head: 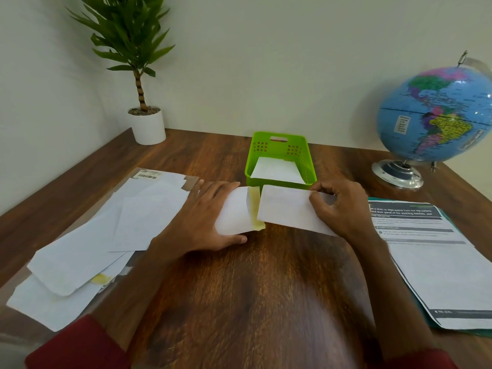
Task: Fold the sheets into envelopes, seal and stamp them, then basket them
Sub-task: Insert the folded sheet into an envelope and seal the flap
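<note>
At mid-frame, before the basket (281,166), the left hand (205,217) lies flat on the envelope (235,214) while the right hand (340,206) pinches the folded sheet (286,211); slide it in squarely, keeping the flap up.

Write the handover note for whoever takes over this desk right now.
Left hand: flat, pressing the envelope to the desk, flap open.
Right hand: pinches the folded sheet, held at the envelope mouth.
Basket: behind the hands, white paper already inside.
Spare envelopes: piled on the left.
Printed sheets: on the right.
Left: insert sheet, seal, stamp, basket, then the rest.
</note>
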`<action>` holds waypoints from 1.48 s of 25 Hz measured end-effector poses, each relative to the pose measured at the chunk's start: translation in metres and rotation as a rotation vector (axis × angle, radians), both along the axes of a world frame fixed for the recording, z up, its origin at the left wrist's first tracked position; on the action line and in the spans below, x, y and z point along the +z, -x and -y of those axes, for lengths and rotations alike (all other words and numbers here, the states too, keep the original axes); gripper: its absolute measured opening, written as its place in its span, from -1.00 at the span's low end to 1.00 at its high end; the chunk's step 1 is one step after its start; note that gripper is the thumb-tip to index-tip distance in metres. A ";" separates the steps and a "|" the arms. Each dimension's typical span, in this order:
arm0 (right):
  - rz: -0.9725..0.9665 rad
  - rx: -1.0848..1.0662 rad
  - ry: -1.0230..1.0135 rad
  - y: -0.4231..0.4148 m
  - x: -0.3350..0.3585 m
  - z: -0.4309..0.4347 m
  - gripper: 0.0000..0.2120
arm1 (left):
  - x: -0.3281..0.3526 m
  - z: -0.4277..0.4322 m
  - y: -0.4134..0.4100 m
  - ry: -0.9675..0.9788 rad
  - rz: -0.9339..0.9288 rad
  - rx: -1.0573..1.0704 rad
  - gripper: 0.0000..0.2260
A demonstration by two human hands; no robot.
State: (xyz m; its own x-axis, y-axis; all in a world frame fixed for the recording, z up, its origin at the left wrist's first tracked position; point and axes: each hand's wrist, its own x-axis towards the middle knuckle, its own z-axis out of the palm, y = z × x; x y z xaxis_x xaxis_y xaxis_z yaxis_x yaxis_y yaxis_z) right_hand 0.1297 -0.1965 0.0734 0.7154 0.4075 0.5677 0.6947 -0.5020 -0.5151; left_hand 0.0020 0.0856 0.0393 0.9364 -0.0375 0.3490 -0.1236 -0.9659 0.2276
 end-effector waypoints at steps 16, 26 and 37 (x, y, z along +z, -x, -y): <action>-0.170 -0.072 0.228 0.017 -0.008 -0.030 -0.69 | -0.013 0.024 -0.006 -0.056 0.046 -0.102 -0.03; -0.349 -0.007 0.140 0.014 -0.013 -0.031 -0.73 | -0.013 0.022 -0.004 -0.069 0.034 -0.093 -0.04; -0.481 0.146 -0.064 0.016 -0.013 -0.034 -0.91 | -0.014 0.017 -0.006 -0.082 0.062 -0.027 -0.02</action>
